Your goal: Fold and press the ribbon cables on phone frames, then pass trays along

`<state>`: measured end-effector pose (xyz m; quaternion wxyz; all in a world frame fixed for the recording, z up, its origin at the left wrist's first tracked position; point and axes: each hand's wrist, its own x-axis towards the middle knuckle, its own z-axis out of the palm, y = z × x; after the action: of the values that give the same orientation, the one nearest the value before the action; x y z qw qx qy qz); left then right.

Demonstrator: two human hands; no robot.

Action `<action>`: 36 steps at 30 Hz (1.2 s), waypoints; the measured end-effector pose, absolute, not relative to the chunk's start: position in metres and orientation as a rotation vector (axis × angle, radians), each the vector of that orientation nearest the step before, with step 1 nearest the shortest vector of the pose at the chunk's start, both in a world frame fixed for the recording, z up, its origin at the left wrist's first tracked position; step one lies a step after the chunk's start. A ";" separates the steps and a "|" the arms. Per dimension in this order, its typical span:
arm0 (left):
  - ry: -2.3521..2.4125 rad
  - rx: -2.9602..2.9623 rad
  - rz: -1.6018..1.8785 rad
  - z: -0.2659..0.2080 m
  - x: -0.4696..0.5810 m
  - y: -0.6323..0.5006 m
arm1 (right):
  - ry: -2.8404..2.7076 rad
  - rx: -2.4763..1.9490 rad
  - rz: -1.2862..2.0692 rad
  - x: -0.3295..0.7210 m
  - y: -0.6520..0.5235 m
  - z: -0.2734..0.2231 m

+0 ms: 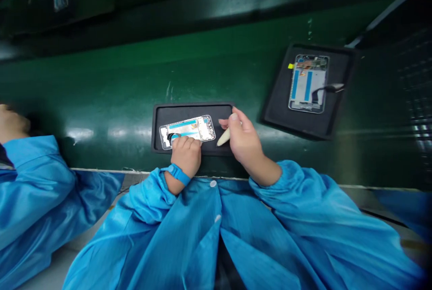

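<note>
While the green worktop spans the view from side to side, the person's blue coat fills the foreground, and a co-worker's blue sleeve lies at the left edge. On the right, well apart from both of the person's hands, a black tray sits askew on the worktop. A smaller black tray lies straight in front of the person. Inside this smaller tray rests a phone frame, slightly tilted, with two blue strips along its length; a second phone frame stands lengthwise in the larger tray. The right hand hovers at the smaller tray's right end, its grip closed around a pale, pen-like tool. The tool's tip points down and left, just beside the phone frame; whether it touches the tray cannot be told. The left hand lies with curled fingers on the frame's near edge, and whether its grip pinches or merely presses cannot be told. A blue wristband circles the left wrist. A tiny yellow tab sticks out beside the second frame.
</note>
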<state>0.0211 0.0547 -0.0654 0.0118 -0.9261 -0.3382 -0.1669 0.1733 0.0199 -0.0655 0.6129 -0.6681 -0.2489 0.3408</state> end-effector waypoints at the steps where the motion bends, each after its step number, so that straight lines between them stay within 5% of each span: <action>1: -1.058 -2.882 -0.517 -0.065 0.022 0.054 | -0.633 -1.558 0.725 0.171 0.018 -0.067; 13: -1.075 -2.877 -0.483 -0.062 0.025 0.056 | -1.009 -1.518 0.380 0.155 0.010 -0.083; 36: -1.174 -2.895 -0.502 -0.065 0.026 0.053 | -1.132 -1.502 0.297 0.155 0.005 -0.084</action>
<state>0.0256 0.0526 -0.0648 -0.0114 -0.9149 -0.3710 -0.1586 0.1552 0.0051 -0.0842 0.5798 -0.6426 -0.4844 0.1271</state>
